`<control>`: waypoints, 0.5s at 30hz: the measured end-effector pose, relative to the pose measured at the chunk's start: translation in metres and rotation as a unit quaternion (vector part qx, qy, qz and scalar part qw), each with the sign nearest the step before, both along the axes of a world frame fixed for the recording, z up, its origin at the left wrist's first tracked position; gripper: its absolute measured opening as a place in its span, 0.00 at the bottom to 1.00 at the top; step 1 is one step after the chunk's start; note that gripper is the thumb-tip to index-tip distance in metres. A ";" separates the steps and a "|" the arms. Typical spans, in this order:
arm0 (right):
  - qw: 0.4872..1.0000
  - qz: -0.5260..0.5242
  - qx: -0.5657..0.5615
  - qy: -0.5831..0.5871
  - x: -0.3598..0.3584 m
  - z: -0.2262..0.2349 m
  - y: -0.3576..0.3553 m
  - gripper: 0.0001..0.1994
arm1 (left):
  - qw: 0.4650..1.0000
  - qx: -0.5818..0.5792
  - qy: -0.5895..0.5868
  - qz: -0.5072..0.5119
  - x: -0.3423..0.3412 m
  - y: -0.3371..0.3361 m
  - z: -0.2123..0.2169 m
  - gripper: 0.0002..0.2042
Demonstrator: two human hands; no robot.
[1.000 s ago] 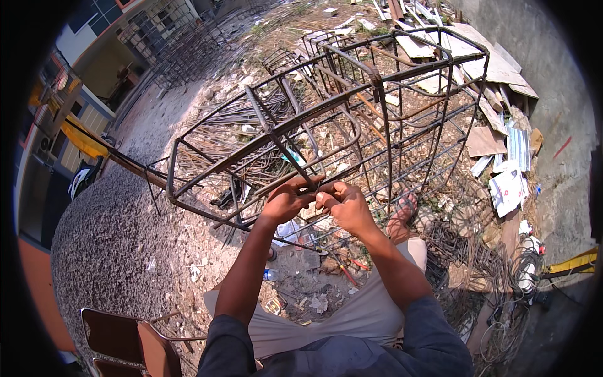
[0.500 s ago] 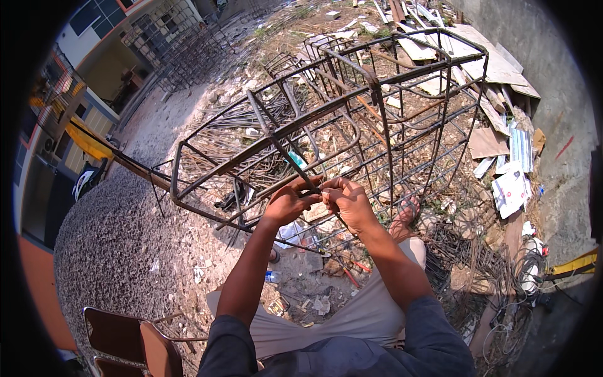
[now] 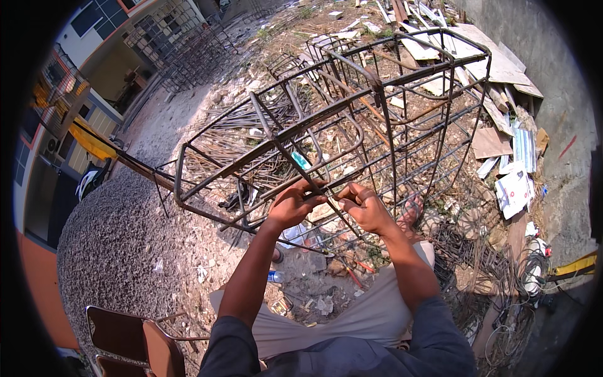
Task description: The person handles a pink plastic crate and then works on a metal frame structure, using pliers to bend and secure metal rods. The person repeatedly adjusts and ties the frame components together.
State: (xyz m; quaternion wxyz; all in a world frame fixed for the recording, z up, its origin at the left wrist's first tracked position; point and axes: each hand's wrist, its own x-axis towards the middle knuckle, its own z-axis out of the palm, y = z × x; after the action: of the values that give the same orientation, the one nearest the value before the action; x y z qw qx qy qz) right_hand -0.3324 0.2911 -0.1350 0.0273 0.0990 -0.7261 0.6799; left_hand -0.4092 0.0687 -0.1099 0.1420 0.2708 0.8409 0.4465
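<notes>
Rebar cage (image 3: 377, 87) | left hand (image 3: 291, 206) curled at near edge, grip unclear | right hand (image 3: 369, 212) pinched together | narrow gap between hands

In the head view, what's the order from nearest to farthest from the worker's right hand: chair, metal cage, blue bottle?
From the right hand:
1. Cage: right beside it.
2. Bottle: on the ground, lower and to the left.
3. Chair: farther left, near the bottom edge.
</notes>
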 end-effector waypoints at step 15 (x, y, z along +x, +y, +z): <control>0.976 -0.135 0.139 0.100 -0.040 -0.072 -0.025 0.09 | 0.994 -0.043 0.087 0.053 0.017 0.012 0.014 0.17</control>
State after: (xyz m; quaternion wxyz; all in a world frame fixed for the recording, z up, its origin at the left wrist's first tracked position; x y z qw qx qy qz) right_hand -0.3729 0.2662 -0.2068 0.1770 0.0700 -0.8140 0.5489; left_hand -0.3922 0.0804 -0.0955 0.0560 0.2569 0.8818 0.3914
